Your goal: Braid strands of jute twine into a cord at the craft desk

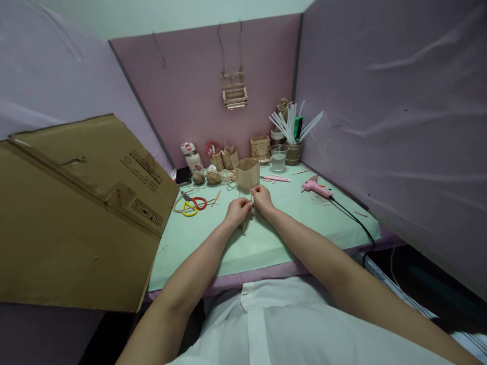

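Observation:
My left hand (238, 211) and my right hand (262, 198) meet over the middle of the table, both with fingers pinched. Between them runs a thin tan strand (251, 196), mostly hidden by the fingers. A short tan end (243, 226) shows below my left hand. Just behind my hands stands a wooden-slat cup (247, 175), upright and apart from the fingers. To the left lie scissors (195, 203) with red and yellow handles, beside a small wooden stick (216, 197).
Twine balls (213, 177), a bottle (193, 158), a plastic cup of liquid (279, 158) and a pot with glue sticks (292, 152) line the back. A pink glue gun (318, 188) trails its cord right. A large cardboard sheet (87, 218) leans at left; a pink knife (277, 178) lies behind my hands.

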Action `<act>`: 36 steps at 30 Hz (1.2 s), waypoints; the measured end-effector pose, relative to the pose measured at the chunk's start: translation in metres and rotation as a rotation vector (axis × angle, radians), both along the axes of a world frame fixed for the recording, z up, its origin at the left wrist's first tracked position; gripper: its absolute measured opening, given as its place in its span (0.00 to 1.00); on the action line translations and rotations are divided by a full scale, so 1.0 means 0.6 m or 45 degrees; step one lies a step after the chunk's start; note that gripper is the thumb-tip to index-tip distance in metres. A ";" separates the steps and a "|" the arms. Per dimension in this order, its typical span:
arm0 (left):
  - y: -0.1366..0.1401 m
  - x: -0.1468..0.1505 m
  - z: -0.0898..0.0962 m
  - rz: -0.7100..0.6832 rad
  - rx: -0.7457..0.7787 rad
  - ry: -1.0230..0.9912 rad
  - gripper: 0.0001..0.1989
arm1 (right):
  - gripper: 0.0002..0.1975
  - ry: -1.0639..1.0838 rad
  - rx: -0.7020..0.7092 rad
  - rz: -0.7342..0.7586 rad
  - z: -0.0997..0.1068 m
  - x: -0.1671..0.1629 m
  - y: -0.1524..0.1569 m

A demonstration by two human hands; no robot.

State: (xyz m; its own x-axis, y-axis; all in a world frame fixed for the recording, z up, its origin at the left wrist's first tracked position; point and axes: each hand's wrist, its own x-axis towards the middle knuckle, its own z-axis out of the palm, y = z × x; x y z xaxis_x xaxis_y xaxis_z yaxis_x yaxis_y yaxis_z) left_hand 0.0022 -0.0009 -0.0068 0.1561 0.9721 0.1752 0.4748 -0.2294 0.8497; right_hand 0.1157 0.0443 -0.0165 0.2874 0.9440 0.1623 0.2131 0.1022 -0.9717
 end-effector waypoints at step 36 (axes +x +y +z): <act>0.007 -0.016 0.015 -0.031 0.201 -0.264 0.11 | 0.16 0.368 -0.171 0.725 0.038 0.022 -0.027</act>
